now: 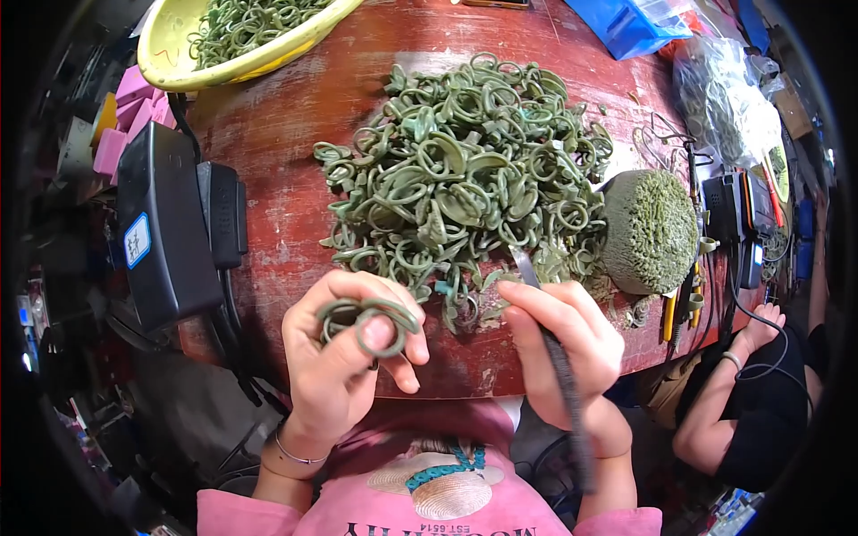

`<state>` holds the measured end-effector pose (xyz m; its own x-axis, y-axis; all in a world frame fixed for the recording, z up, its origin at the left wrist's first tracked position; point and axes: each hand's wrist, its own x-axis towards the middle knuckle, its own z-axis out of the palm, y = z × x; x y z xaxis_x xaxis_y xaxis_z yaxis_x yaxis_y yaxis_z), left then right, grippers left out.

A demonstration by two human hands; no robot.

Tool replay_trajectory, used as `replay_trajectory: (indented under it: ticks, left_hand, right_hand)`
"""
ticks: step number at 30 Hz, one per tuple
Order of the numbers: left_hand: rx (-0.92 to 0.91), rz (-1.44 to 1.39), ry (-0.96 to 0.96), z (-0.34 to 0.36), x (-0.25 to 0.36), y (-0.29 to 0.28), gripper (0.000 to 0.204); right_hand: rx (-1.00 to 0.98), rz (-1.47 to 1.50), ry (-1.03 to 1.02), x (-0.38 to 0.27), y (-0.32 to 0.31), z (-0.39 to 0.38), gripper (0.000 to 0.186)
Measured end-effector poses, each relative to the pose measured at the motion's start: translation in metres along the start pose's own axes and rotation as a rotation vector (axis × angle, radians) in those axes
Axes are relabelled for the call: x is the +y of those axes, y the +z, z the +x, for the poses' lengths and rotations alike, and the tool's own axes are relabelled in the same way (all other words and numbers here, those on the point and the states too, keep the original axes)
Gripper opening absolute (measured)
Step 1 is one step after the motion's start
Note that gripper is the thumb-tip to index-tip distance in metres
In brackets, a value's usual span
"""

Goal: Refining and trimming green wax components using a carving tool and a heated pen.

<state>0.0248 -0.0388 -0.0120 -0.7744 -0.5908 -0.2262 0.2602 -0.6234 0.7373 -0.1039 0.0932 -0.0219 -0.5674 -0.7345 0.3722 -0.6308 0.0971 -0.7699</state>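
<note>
My left hand (pixel 331 371) holds a green ring-shaped piece (pixel 386 314) of several loops, with the thumb inside a loop. My right hand (pixel 567 344) grips a long, flat, dark tool (pixel 574 420) with a lighter tip, which points up at the lower edge of a large tangled pile of similar green pieces (pixel 456 179). The pile lies on the worn red table (pixel 268 134), just beyond both hands. Whether the tool's tip touches the pile I cannot tell. A thick, rough-topped green round block (pixel 651 228) sits against the pile's right side.
A yellow basin (pixel 156 62) of green pieces, pink blocks (pixel 134 89) and black devices (pixel 165 232) are at left. A blue bin (pixel 608 22), plastic bag (pixel 719 89), handled tools (pixel 670 313) and cables are at right. Another person's arm (pixel 724 402) rests beside the table's lower right.
</note>
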Motion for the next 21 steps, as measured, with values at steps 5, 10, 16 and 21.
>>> replay_trajectory:
  ticks: [5,10,16,21]
  left_hand:
    - [-0.059,-0.171,-0.123,0.001,0.004,-0.007,0.032]
    - [-0.209,-0.223,-0.052,0.006,-0.002,-0.003,0.018]
    - [-0.065,0.298,-0.073,-0.002,-0.011,0.017,0.015]
    - [-0.177,0.567,0.155,0.003,-0.019,0.024,0.024]
  right_hand:
    - [0.031,-0.299,-0.086,-0.002,0.025,0.007,0.028]
    - [0.104,-0.079,0.059,-0.005,0.015,0.007,0.023]
    - [0.136,0.643,0.645,-0.024,-0.006,-0.002,0.016]
    - [0.078,1.044,0.736,-0.03,-0.016,-0.008,0.017]
